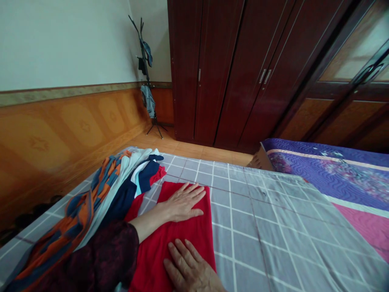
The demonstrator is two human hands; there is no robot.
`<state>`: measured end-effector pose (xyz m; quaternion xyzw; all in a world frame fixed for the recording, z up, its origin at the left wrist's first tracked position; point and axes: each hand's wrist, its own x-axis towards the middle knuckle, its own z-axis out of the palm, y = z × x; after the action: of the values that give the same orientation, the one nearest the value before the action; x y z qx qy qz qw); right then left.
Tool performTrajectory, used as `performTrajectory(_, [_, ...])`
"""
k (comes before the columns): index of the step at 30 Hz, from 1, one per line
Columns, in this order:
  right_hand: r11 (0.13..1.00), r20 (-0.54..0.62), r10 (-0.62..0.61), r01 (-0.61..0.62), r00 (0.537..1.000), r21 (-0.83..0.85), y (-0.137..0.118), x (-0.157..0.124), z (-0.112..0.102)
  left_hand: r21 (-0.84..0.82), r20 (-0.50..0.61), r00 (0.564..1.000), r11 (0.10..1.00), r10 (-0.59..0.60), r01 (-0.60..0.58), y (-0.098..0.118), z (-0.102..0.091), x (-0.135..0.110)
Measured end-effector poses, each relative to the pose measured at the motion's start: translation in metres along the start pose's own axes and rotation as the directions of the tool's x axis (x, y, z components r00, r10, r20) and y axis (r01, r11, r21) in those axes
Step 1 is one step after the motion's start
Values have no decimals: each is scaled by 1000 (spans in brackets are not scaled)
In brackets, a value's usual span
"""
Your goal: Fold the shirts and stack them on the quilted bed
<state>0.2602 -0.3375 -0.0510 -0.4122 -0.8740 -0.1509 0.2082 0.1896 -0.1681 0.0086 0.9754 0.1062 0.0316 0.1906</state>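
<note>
A red garment (194,233), folded into a long shape, lies on the grey checked bedsheet (252,227). My left hand (185,202) rests flat on its far part, fingers stretched out and thumb apart. Nearer to me, my right hand (193,267) lies on the same red cloth with its fingers extended; the lower edge of the view cuts off its wrist. Neither hand grips anything. What kind of garment the red cloth is, I cannot tell. Its near end runs out of view, and my left sleeve covers some of its left side.
To the left is a heap of clothes (91,202), orange-and-blue, pale, navy and red. Past the bed's far edge stand a dark red wardrobe (212,73) and a coat rack (146,73). At the right is a purple-and-pink quilted surface (334,170), beside a cardboard box (261,159).
</note>
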Motion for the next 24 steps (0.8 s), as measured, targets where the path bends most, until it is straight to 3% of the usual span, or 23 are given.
performTrajectory(3, [996, -156, -1, -13, 988, -86, -1, 0, 9, -40, 38, 991, 992, 125, -124, 8, 7, 4])
performTrajectory(8, [996, -216, 16, -34, 976, -82, -1, 5, 3, -28, 78, 991, 994, 105, -103, 13, 17, 7])
performTrajectory(16, [999, -112, 6, -11, 994, -50, 1, 7, -14, 41, 42, 996, 996, 73, -74, 7, 16, 8])
performTrajectory(21, [1000, 4, 1, 0, 1000, -18, 1, 2, -13, 144, -37, 991, 981, -125, 129, -4, 11, 21])
performTrajectory(24, [1000, 28, -6, 6, 1000, -2, 1, 0, -12, 176, 3, 999, 984, -33, 32, 6, 18, 21])
